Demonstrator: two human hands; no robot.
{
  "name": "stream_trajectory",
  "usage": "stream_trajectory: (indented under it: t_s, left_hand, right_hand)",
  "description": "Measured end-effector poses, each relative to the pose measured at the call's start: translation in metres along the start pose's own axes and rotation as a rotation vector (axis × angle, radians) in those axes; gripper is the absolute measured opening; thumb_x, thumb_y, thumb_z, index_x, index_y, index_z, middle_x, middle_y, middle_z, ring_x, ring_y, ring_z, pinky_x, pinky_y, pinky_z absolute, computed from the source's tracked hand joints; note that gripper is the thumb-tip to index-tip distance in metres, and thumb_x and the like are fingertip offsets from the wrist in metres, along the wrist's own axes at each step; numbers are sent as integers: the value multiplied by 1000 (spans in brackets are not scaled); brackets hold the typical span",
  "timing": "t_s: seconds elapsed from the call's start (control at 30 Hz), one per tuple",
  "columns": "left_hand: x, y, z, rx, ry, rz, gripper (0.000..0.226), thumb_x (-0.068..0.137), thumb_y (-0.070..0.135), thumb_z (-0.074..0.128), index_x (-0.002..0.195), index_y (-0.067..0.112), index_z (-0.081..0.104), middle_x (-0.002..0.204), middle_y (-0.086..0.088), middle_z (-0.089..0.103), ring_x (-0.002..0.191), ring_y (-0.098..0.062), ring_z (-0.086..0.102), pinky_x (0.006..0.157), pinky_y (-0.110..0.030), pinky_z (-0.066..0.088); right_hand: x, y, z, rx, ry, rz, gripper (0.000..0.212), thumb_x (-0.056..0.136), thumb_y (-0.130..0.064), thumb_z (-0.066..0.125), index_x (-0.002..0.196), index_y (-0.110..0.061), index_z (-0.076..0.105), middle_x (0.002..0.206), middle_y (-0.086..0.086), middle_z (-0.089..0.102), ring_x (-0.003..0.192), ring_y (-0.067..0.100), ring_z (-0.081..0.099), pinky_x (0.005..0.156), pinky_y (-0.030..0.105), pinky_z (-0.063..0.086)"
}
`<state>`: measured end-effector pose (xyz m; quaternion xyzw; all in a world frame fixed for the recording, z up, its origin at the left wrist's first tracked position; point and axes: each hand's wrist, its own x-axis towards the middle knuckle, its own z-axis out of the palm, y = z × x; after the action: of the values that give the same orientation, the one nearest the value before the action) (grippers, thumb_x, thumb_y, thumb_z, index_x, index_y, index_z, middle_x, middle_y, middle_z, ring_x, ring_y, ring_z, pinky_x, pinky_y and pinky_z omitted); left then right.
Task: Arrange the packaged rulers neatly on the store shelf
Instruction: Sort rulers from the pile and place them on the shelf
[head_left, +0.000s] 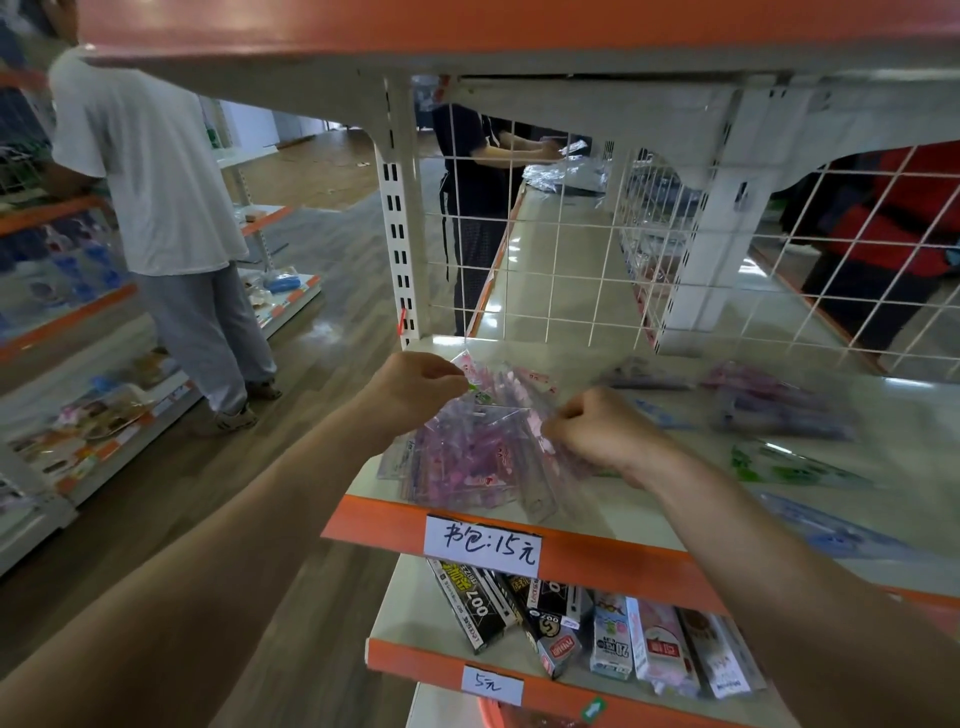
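At the front left corner of the shelf (566, 358), the left hand (415, 387) pinched the top edge of the pink packaged rulers (467, 460) while the right hand (602, 434), fingers curled tight, gripped their right side, with other packets (779, 410) lying loose further right.

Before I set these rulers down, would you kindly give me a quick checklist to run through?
1. The left hand pinches the top of the clear-wrapped pink ruler bundle: ok.
2. The right hand grips its right side: ok.
3. Bundle's packs squared together: not ok, fanned.
4. Bundle behind the orange front lip of the cream shelf: cannot tell.
5. Purple ruler packs and green ruler pack at right aligned: not ok, scattered.
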<state>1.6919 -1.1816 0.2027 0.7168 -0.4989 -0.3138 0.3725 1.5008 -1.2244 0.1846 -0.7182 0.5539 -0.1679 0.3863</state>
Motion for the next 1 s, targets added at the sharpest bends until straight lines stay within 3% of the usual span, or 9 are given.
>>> stream_trajectory:
  t_s: [0.1, 0.2, 0.47, 0.57, 0.63, 0.7, 0.77, 0.9, 1.0]
  left_hand:
    - [-1, 0, -2, -5, 0, -7, 19, 91, 18, 60, 107, 9, 68, 100, -11, 65, 86, -18, 55, 66, -18, 42]
    - [-1, 0, -3, -10, 2, -6, 20, 91, 19, 60, 108, 9, 68, 98, -8, 65, 86, -18, 56, 68, -19, 43]
    - [1, -2, 0, -53, 4, 4, 19, 91, 17, 60, 107, 10, 68, 92, -5, 66, 82, -16, 56, 69, -23, 46]
    - [1, 1, 3, -86, -20, 10, 14, 91, 17, 60, 100, 12, 69, 92, -6, 66, 82, -17, 57, 72, -26, 47]
    - [1, 4, 6, -118, -36, 23, 9, 91, 16, 59, 88, 17, 68, 91, -7, 65, 81, -17, 57, 71, -25, 48]
    - [1, 7, 9, -148, -54, 31, 8, 90, 14, 60, 90, 14, 68, 88, -4, 66, 79, -15, 59, 70, -24, 49]
    - [2, 8, 11, -224, -86, 1, 12, 90, 15, 61, 96, 8, 68, 89, -7, 67, 77, -16, 60, 70, -26, 52]
    - [1, 9, 14, -526, -210, -137, 24, 87, 27, 65, 93, 4, 65, 84, -11, 63, 74, -20, 58, 66, -29, 51]
    - [-2, 10, 13, -743, -245, -176, 13, 86, 21, 66, 86, 8, 64, 74, -6, 62, 67, -18, 58, 64, -29, 46]
  right_hand:
    - [2, -1, 2, -11, -13, -9, 17, 85, -20, 65, 70, -12, 61, 64, 4, 57, 56, 16, 53, 54, 24, 40]
    - [3, 0, 3, -44, 5, -30, 29, 92, -27, 58, 67, -14, 55, 57, 0, 47, 50, 14, 45, 52, 25, 33]
    - [9, 9, 4, -27, 199, -75, 42, 91, -16, 53, 51, -17, 41, 47, -2, 34, 47, 15, 35, 51, 27, 30]
    - [11, 16, 5, 71, 262, -70, 32, 89, -17, 56, 58, -10, 54, 53, 4, 44, 51, 17, 41, 53, 27, 34]
    - [11, 15, 4, 193, 285, -73, 20, 89, -18, 59, 74, -6, 65, 64, 4, 60, 55, 15, 52, 52, 24, 40]
    - [9, 11, 2, 295, 317, -101, 11, 88, -18, 62, 86, -9, 66, 76, 1, 66, 64, 9, 58, 54, 20, 45]
    - [7, 5, 0, 350, 314, -143, 7, 88, -18, 63, 90, -12, 66, 81, -4, 65, 71, 4, 58, 56, 12, 42]
    - [2, -9, 4, 463, 184, -197, 2, 87, -17, 66, 88, -19, 67, 80, -8, 67, 70, -1, 59, 59, 9, 42]
    - [-1, -16, 6, 532, 99, -189, 7, 82, -11, 71, 84, -17, 68, 74, -6, 68, 68, 2, 62, 59, 11, 45]
